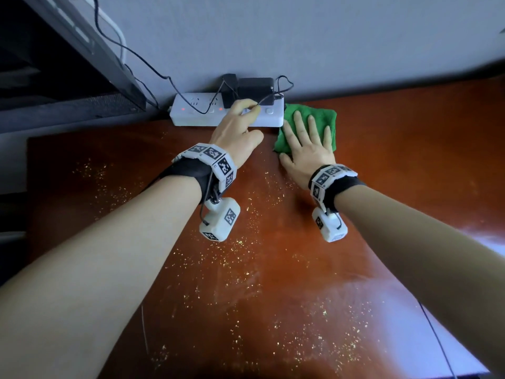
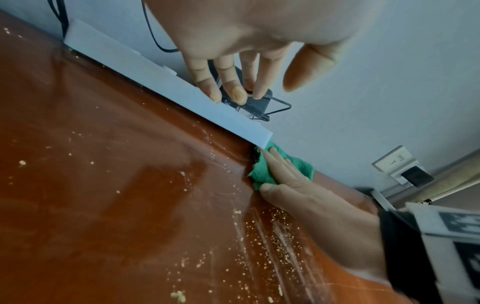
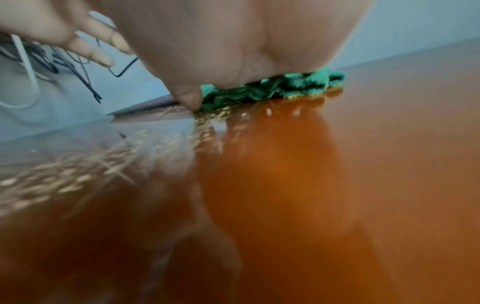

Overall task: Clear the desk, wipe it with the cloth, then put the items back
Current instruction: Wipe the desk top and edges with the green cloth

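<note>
Now our right hand [image 1: 307, 154] presses flat, fingers spread, on the green cloth [image 1: 325, 116] at the table's [image 1: 396, 165] back edge; our left hand [image 1: 236, 129] rests its fingertips, loosely bent, on the white power strip [image 1: 191, 110] beside it.

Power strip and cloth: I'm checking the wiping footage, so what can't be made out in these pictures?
- Power strip: head view, the left hand covers its right sockets; whether it is lifted is unclear.
- Green cloth: the right hand hides its middle; the right wrist view shows only an edge.
- Desk: right wrist view, the foreground is blurred.
- Black adapter: markings too small.
</note>
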`<state>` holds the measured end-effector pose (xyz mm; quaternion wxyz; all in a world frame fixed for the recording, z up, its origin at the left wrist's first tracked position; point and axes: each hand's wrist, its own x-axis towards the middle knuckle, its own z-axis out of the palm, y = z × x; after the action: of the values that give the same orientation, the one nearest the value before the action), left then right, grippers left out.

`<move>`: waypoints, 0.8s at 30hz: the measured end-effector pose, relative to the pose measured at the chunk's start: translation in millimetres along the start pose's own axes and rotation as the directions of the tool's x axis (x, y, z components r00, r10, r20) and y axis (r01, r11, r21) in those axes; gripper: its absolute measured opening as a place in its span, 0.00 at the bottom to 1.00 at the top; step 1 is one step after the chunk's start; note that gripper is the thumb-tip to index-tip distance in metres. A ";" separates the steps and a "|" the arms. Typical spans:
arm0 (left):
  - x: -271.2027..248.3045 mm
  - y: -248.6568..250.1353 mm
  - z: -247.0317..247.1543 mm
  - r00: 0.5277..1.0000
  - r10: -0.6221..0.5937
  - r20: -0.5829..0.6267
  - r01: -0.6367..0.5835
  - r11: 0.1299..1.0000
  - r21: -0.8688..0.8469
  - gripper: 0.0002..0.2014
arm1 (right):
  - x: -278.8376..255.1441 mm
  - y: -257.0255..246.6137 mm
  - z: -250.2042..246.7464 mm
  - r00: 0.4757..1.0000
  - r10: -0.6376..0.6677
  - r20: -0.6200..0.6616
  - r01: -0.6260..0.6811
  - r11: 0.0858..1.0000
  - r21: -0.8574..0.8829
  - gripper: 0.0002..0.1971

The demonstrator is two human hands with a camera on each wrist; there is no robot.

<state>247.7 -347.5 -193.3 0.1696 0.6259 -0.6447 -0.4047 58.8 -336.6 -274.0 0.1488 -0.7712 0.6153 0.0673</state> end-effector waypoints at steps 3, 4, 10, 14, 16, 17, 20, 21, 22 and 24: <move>0.3 -0.4 -1.4 1.000 -0.010 0.012 0.010 1.000 0.005 0.35 | -19.1 -17.6 8.3 1.000 0.015 -0.017 -0.015 1.000 0.024 0.39; 0.1 -0.7 -1.6 1.000 -0.013 0.017 0.013 1.000 0.001 0.36 | -24.6 -23.1 10.6 1.000 0.018 -0.015 -0.018 0.999 0.030 0.39; 0.4 -2.7 1.0 0.999 0.013 0.040 -0.014 0.999 0.031 0.32 | -49.5 -59.8 19.5 0.998 -0.054 0.042 0.052 0.997 0.049 0.42; -0.3 -5.5 1.4 0.998 0.025 0.050 -0.027 0.999 0.039 0.30 | -36.8 -77.5 18.0 0.988 -0.126 0.085 0.125 0.992 0.023 0.42; -1.4 -6.0 -0.3 0.998 0.020 0.052 -0.022 0.999 0.029 0.32 | -23.5 -83.5 14.0 0.979 -0.173 0.112 0.171 0.985 0.026 0.41; -1.7 -6.3 -1.2 0.999 0.012 0.053 -0.013 1.000 0.019 0.33 | -17.3 -86.5 11.6 0.974 -0.191 0.119 0.188 0.982 0.032 0.40; -2.2 -8.8 -3.5 0.999 0.001 0.043 -0.001 1.000 0.011 0.33 | -5.6 -92.9 7.8 0.970 -0.212 0.116 0.209 0.977 0.040 0.39; -2.0 -10.3 -3.8 0.999 0.005 0.038 -0.006 1.000 0.025 0.32 | -4.8 -93.4 7.1 0.970 -0.213 0.114 0.210 0.977 0.035 0.38; -1.9 -12.5 -3.5 0.999 0.009 0.036 -0.011 0.999 0.041 0.32 | -5.2 -93.0 6.7 0.970 -0.213 0.117 0.211 0.977 0.030 0.38; -2.3 -15.9 -2.9 0.999 0.015 0.038 -0.018 0.996 0.089 0.32 | -6.5 -89.0 4.7 0.967 -0.216 0.132 0.214 0.976 0.029 0.37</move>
<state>260.8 -344.4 -202.6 0.1326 0.6200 -0.6703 -0.3856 143.9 -311.4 -263.5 0.2017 -0.8261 0.5170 0.0980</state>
